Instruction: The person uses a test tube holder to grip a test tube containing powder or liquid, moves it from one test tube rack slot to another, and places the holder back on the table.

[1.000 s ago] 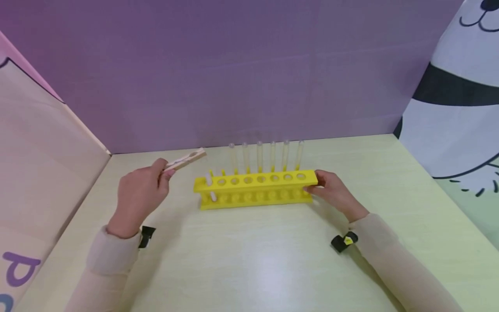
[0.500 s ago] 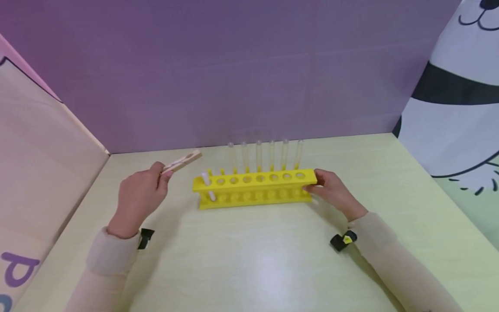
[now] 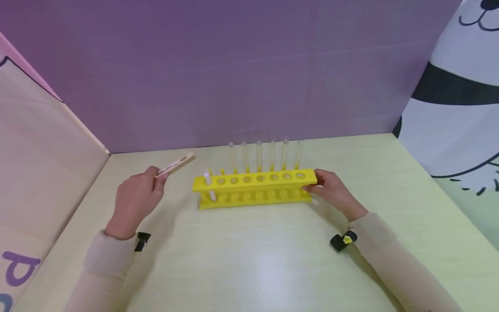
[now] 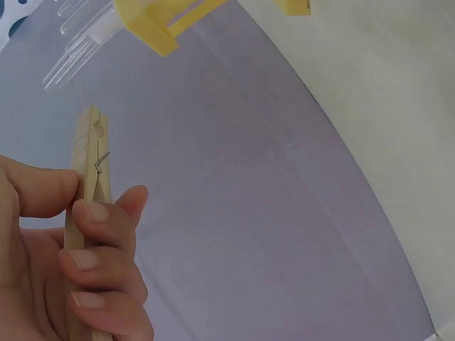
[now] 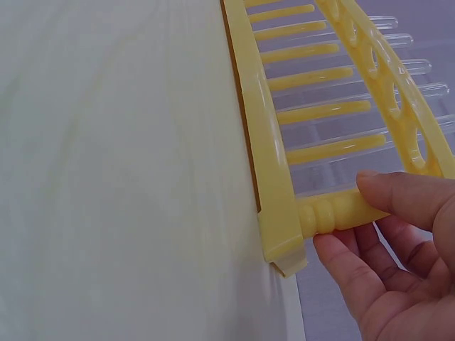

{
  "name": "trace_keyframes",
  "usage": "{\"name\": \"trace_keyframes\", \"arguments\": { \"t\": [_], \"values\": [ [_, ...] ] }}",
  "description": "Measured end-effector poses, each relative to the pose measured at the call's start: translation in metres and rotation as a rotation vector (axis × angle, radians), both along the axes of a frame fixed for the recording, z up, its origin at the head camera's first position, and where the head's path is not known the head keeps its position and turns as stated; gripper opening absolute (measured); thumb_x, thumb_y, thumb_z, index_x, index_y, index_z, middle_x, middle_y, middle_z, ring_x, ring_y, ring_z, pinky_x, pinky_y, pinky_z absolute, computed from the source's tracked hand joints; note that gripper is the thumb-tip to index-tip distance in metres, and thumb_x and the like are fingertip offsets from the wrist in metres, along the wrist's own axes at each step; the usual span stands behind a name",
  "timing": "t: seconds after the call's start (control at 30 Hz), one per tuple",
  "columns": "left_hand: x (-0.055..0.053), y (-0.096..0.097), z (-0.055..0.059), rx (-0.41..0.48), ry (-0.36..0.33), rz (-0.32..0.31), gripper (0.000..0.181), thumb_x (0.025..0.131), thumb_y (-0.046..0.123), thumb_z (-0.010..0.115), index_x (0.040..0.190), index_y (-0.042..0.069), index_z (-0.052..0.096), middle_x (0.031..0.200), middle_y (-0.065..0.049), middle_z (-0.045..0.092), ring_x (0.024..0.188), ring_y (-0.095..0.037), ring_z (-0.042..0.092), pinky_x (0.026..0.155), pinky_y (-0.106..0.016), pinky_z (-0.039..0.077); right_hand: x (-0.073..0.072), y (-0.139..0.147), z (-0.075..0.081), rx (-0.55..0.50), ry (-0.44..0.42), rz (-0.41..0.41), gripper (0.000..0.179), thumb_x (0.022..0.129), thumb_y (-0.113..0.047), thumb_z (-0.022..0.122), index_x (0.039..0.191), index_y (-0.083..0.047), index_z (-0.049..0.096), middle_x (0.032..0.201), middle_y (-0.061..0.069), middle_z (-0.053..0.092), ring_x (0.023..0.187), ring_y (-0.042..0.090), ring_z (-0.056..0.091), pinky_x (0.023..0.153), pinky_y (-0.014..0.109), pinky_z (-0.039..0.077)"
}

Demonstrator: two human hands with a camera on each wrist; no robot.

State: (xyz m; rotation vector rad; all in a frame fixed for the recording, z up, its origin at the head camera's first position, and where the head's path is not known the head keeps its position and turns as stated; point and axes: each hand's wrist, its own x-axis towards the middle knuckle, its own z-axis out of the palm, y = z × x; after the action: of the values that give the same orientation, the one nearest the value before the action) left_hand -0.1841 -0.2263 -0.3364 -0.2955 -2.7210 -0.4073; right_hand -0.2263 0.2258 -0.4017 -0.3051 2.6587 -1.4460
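My left hand point(image 3: 136, 197) grips a wooden test tube clamp point(image 3: 177, 164) by its handle, raised left of the yellow test tube rack point(image 3: 253, 186). In the left wrist view the thumb and curled fingers wrap the clamp point(image 4: 91, 149), with nothing visible between its tips. A white tube-shaped piece point(image 3: 208, 177) stands slightly tilted in the rack's leftmost hole. Several clear test tubes point(image 3: 259, 156) sit upside down on pegs along the rack's back. At the right end, my right hand point(image 3: 331, 190) holds the rack's end post point(image 5: 341, 211) between thumb and fingers.
The rack stands on a pale wooden table point(image 3: 241, 251), near a purple wall panel point(image 3: 249, 78). A white panel point(image 3: 35, 164) borders the left side, and a printed panel point(image 3: 460, 121) the right. The two leftmost back pegs point(image 3: 222, 171) carry no tubes.
My left hand has drawn slightly left and down with the clamp, away from the rack. The white piece's lean has shifted a little. The right hand keeps its hold on the rack.
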Motion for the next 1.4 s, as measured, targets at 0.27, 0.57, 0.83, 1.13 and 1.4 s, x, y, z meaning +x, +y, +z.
{"name": "trace_keyframes", "arguments": {
  "t": [0.27, 0.57, 0.83, 1.13, 1.4],
  "values": [
    [-0.004, -0.005, -0.01, 0.045, -0.034, -0.024, 0.029, 0.097, 0.013, 0.049, 0.11, -0.012, 0.058, 0.056, -0.004, 0.042, 0.046, -0.02, 0.037, 0.043, -0.033, 0.029, 0.0, 0.0, 0.001, -0.004, -0.008, -0.005, 0.034, 0.091, -0.005, 0.066, 0.121, 0.007, 0.054, 0.124, 0.021, 0.058, 0.105, 0.03, 0.054, 0.086, 0.025, 0.047],
    [-0.006, -0.008, -0.024, 0.113, -0.096, -0.028, 0.031, 0.096, 0.009, 0.048, 0.115, -0.015, 0.053, 0.064, -0.011, 0.053, 0.046, -0.02, 0.041, 0.043, -0.033, 0.033, 0.0, 0.001, 0.001, -0.003, -0.004, -0.005, 0.034, 0.091, -0.005, 0.066, 0.122, 0.007, 0.054, 0.124, 0.021, 0.057, 0.104, 0.03, 0.053, 0.087, 0.027, 0.046],
    [-0.009, -0.011, -0.035, 0.115, -0.079, -0.049, 0.026, 0.093, 0.006, 0.054, 0.108, -0.015, 0.057, 0.071, -0.016, 0.057, 0.053, -0.021, 0.044, 0.046, -0.034, 0.036, 0.0, 0.0, 0.0, -0.007, 0.005, 0.004, 0.033, 0.091, -0.003, 0.065, 0.121, 0.007, 0.054, 0.123, 0.021, 0.058, 0.104, 0.03, 0.054, 0.087, 0.026, 0.047],
    [-0.014, -0.016, -0.047, 0.121, -0.062, -0.069, 0.024, 0.089, 0.004, 0.058, 0.104, -0.015, 0.061, 0.09, -0.027, 0.059, 0.066, -0.031, 0.053, 0.058, -0.047, 0.044, 0.0, -0.001, 0.0, 0.011, -0.004, -0.011, 0.032, 0.091, -0.004, 0.065, 0.12, 0.006, 0.054, 0.123, 0.021, 0.058, 0.104, 0.031, 0.053, 0.091, 0.037, 0.046],
    [-0.021, -0.019, -0.06, 0.138, -0.099, -0.074, 0.023, 0.09, 0.003, 0.058, 0.107, -0.013, 0.058, 0.088, -0.024, 0.059, 0.064, -0.026, 0.049, 0.053, -0.038, 0.04, 0.0, -0.001, 0.0, 0.006, -0.003, -0.005, 0.034, 0.091, -0.005, 0.065, 0.121, 0.006, 0.054, 0.122, 0.02, 0.058, 0.104, 0.03, 0.054, 0.091, 0.037, 0.046]
  ]
}}
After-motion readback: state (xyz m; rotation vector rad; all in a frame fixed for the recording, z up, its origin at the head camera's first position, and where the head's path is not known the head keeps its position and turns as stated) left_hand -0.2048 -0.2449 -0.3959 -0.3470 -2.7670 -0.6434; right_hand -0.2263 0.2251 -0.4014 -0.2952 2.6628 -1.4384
